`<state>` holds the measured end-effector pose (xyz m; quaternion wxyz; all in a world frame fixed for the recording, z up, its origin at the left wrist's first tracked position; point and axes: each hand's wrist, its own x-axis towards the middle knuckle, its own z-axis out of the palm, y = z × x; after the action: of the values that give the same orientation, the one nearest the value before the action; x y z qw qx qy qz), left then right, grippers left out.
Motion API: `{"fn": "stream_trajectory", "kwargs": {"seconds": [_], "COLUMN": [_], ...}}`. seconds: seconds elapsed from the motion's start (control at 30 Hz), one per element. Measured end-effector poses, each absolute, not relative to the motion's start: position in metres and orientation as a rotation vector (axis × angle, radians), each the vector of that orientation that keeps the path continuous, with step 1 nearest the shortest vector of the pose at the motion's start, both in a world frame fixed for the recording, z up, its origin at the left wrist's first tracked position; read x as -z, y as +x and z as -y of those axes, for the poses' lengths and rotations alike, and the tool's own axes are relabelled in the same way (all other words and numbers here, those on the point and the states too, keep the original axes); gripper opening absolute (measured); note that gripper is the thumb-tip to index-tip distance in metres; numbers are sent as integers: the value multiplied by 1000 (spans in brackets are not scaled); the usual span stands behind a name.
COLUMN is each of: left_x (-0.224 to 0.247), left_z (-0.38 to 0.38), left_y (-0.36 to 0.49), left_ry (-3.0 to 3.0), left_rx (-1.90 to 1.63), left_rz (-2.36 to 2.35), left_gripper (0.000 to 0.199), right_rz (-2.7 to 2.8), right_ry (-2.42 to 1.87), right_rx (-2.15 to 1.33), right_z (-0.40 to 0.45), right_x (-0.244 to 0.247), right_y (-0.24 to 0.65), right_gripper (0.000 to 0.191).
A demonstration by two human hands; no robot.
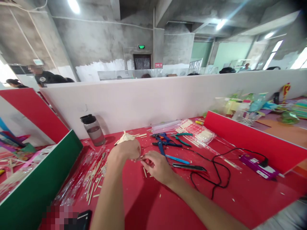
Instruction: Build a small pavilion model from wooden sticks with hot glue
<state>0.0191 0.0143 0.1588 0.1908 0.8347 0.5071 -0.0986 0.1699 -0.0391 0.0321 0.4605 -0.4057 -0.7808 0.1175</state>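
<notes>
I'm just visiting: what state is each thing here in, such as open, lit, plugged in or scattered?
Left hand, fingers curled; grip unclear
Right hand, fingers bent near the left's; grip unclear
Loose sticks, scattered
Bottle, upright, lid on
Green-handled pliers, handles spread
Utility knife, lying flat; blade unclear
Power strip, plug inserted; power unclear
Exit sign, lit
Ceiling lights, lit

- Rough grey concrete wall (96, 38), its lower part patchy with white paint (103, 68)
- Dark door (142, 63) under a green exit sign (141, 47) (lit), a small red sign (158, 65) beside it
- Pale green wall (231, 52) farther right, bright window (301, 59) at the edge
- Bright ceiling light (74, 6) overhead, upper left
- Long white partition (144, 102) behind a red table (192, 201)
- Green divider (48, 179) left, red divider (254, 137) right
</notes>
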Motion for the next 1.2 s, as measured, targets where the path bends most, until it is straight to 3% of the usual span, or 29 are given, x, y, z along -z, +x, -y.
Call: {"fn": "stream_trajectory", "kwargs": {"seconds": [0.17,0.3,0.37,0.6,0.8,1.03,1.2], "left_x": [-159,-163,-167,-152,-115,-99,-94], "left_z": [-14,-19,-23,-46,-67,-80,-83], "left_y": [15,-6,-21,-73,-82,-67,-58], "left_ry": [2348,2374,2421,2274,2154,2253,2287], "left_rx": [204,-119,-374,-806,-884,-860,-858], "left_rz": [-1445,-1492,-1580,-1706,-1414,-1333,-1270], "left_gripper": [18,17,13,29,56,57,44], "right_rz": [1939,2057,2126,2337,2478,2567,2533], "right_ry": [-1055,-1009,-1023,-1124,-1118,-1135,-1091], "right_rx": [-298,-290,-280,-354,-402,-310,-303], "right_z": [39,42,44,53,55,52,50], "right_x": [-28,-21,-16,-9,-15,-4,5], "right_y": [167,160,155,144,140,131,130], "right_gripper": [12,22,21,9,15,23,23]}}
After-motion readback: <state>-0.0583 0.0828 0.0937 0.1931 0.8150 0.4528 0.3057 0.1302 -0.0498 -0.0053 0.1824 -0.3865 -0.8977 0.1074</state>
